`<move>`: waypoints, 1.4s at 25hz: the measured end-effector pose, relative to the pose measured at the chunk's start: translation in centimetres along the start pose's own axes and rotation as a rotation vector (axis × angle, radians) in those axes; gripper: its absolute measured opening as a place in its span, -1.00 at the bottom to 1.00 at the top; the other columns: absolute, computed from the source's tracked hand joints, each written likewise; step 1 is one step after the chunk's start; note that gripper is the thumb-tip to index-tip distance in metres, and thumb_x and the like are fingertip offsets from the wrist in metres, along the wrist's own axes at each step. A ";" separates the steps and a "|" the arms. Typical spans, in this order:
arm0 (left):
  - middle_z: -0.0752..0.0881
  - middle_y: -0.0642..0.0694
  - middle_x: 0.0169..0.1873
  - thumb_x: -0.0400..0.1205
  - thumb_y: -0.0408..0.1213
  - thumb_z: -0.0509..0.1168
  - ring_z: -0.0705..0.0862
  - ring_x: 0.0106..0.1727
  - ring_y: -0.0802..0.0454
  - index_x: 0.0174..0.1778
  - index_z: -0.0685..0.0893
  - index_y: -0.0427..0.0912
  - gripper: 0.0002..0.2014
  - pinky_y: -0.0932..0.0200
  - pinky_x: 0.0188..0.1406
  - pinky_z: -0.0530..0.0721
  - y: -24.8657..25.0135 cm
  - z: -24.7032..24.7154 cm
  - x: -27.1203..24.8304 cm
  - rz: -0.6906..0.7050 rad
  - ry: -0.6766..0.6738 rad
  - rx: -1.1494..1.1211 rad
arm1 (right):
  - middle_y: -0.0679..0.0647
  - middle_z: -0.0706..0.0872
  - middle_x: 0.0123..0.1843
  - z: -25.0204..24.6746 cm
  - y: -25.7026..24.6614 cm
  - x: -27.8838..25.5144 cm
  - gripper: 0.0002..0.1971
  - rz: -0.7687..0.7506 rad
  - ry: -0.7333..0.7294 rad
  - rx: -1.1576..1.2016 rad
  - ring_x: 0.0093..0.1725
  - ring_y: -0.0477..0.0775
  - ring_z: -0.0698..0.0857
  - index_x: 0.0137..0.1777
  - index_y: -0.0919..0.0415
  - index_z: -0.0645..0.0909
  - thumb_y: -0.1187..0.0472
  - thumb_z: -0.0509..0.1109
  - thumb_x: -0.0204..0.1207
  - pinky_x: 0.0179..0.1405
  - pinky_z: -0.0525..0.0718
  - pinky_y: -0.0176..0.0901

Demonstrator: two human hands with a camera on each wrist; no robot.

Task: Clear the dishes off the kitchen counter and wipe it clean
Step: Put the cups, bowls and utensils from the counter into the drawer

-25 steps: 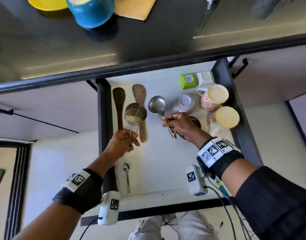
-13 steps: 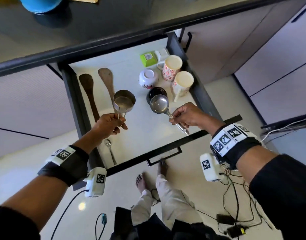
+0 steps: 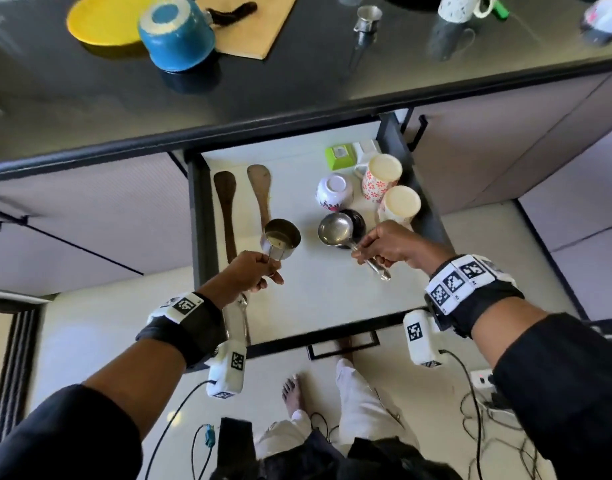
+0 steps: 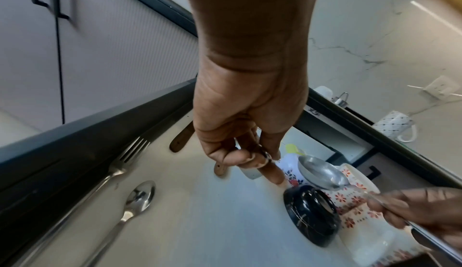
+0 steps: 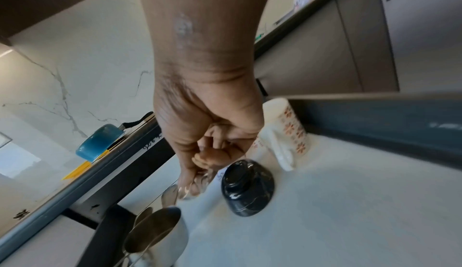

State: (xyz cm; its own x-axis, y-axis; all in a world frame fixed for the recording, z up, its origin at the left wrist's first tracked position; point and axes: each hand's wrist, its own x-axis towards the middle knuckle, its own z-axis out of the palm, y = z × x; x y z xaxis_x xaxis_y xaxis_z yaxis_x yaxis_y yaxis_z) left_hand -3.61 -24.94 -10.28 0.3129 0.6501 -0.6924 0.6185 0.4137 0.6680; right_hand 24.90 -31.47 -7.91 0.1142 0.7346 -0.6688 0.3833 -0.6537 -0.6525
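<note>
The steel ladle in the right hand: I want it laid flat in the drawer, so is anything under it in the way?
Yes. The ladle hangs over an upturned black bowl, with the flowered cups just beyond. The bare drawer floor nearer the front looks free, between it and the steel cup in the left hand.

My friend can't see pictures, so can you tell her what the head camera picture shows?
Two hands hold steel measuring cups by their handles over an open drawer: the left hand holds a deep cup, the right hand a round scoop. Upside-down mugs, bowls and wooden spatulas lie in the drawer. A blue pot sits on the dark counter above.
</note>
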 end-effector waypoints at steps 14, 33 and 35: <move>0.78 -0.03 -0.48 0.70 -0.43 0.25 0.45 -0.61 0.20 0.05 0.71 -0.36 -0.86 0.39 -0.63 0.37 1.7 0.7 8.9 -0.123 0.376 -0.299 | 0.18 0.81 -0.27 4.8 -6.1 19.7 -0.79 -0.038 0.153 0.128 -0.32 0.27 0.79 -0.37 0.17 0.56 0.21 0.50 0.41 -0.20 0.81 0.20; 0.78 -0.15 -0.18 0.75 -0.19 0.25 0.62 -0.53 0.26 0.21 0.64 -0.32 -0.73 0.44 -0.64 0.46 4.0 2.8 12.8 -0.090 0.306 -0.249 | 0.22 0.55 0.23 4.8 -4.9 17.3 -0.52 -0.219 0.205 -0.169 0.14 0.26 0.65 0.36 0.24 0.48 0.30 0.43 0.43 0.01 0.60 -0.12; 0.78 -0.15 -0.19 0.73 -0.19 0.27 0.63 -0.50 0.23 0.22 0.63 -0.35 -0.71 0.40 -0.60 0.50 4.3 2.3 12.9 -0.076 0.320 -0.246 | 0.15 0.53 0.22 3.8 -4.7 16.8 -0.58 -0.244 0.196 -0.143 0.07 0.11 0.61 0.32 0.21 0.52 0.29 0.46 0.46 -0.13 0.52 -0.33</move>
State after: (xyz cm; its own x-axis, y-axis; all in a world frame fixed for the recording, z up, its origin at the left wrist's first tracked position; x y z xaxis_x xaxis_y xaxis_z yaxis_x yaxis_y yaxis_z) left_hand 4.78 -16.24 -17.02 0.0085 0.7613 -0.6483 0.4286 0.5830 0.6902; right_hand 21.50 -16.72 -17.42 0.1719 0.8963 -0.4088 0.5439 -0.4324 -0.7192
